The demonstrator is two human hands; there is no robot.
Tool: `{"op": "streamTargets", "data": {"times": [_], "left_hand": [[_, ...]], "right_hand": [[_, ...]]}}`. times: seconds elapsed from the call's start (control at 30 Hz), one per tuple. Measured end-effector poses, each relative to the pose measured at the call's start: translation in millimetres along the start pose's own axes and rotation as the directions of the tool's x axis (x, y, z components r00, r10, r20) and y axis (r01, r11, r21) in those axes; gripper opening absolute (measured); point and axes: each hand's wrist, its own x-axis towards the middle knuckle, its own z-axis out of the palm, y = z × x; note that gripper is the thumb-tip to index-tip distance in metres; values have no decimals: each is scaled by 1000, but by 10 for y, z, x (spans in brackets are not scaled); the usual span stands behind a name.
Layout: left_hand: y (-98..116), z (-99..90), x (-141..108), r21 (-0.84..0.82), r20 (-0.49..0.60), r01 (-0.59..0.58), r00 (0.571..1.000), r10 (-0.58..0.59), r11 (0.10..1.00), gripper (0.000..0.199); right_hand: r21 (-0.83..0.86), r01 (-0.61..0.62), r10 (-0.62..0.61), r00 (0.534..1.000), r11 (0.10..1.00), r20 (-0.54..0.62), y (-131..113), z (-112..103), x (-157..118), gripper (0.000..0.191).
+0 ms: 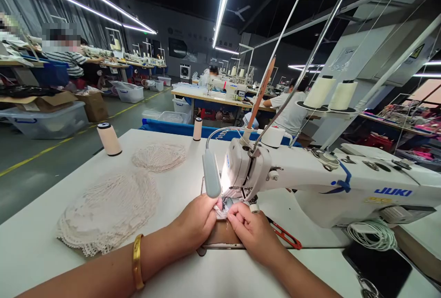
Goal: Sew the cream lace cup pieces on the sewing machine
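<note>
A small piece of white lace fabric (pixel 221 212) lies under the needle area of a white sewing machine (pixel 299 169). My left hand (pixel 197 220), with a gold bangle on its wrist, pinches the fabric's left side. On the right side, the bent fingers of my right hand (pixel 253 231) are closed on the same piece, close to the presser foot. The machine's lamp (pixel 211 174) lights this spot. Much of the fabric is hidden by my fingers. Two piles of cream lace pieces, a large one (pixel 110 210) and a smaller one (pixel 158 156), rest on the white table (pixel 175 270) at the left.
Thread cones (pixel 109 139) (pixel 197 129) stand toward the table's back edge. Red-handled scissors (pixel 285 236) lie right of my right hand. A black flat object (pixel 377 266) and a coiled pale cord (pixel 372 235) are farther right. Other people work at machines behind.
</note>
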Motion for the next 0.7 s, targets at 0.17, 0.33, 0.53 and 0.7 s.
{"op": "streamTargets", "data": {"times": [0.17,0.33,0.53,0.7], "left_hand": [[24,-16,55,-101,46,30,999,-25,994,26],[-11,15,75,-122,11,-28,1000,29,992,25],[18,22,103,-192,-9,-10,1000,8,981,12],[-17,28,23,-34,-60,-187,981,184,982,22]], "right_hand": [[63,-34,35,999,997,-14,-16,23,20,29],[77,-47,49,999,996,-22,-1,34,14,29],[44,-25,25,1000,999,-2,19,38,4,28],[-47,76,-74,997,996,37,99,49,-26,24]]}}
